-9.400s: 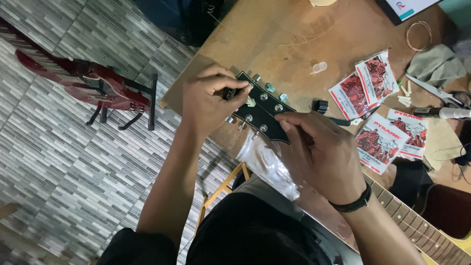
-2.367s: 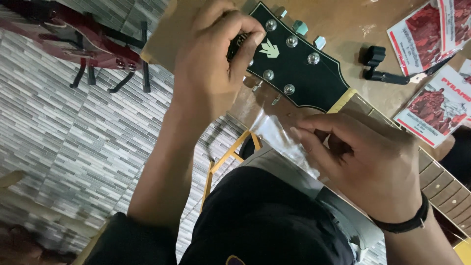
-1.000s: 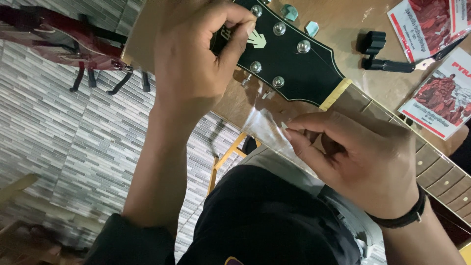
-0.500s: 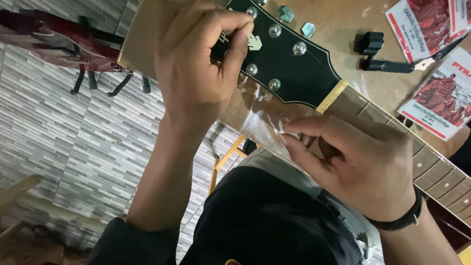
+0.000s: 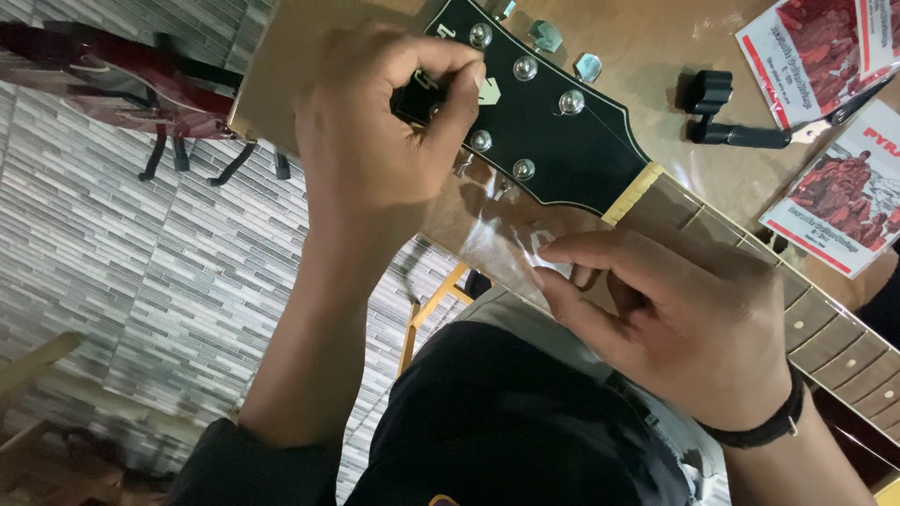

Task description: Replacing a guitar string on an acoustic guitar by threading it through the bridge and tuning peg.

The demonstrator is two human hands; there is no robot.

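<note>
A: Which step is this, going by the black headstock?

B: Stringing or tuning, I'd judge. The left hand is closed around a small black tool at the headstock's near edge, beside the silver tuning posts. The right hand sits just past the pale nut, on the neck, fingers pinched together over the fretboard. I can't make out a string in that pinch.

A: Where does the guitar lie?

B: Headstock and neck rest on the brown worktop, the headstock near its edge.

A: What would the next move need?

B: Probably steady tension from the pinching hand while the other turns, so the winding stays neat.

A: Any packaging?

B: Flat square packets, white with red pictures, lie on the worktop beyond the headstock; another is beside the neck. A black winder tool lies between headstock and packets. A red guitar stands on the floor off the worktop's edge.
</note>
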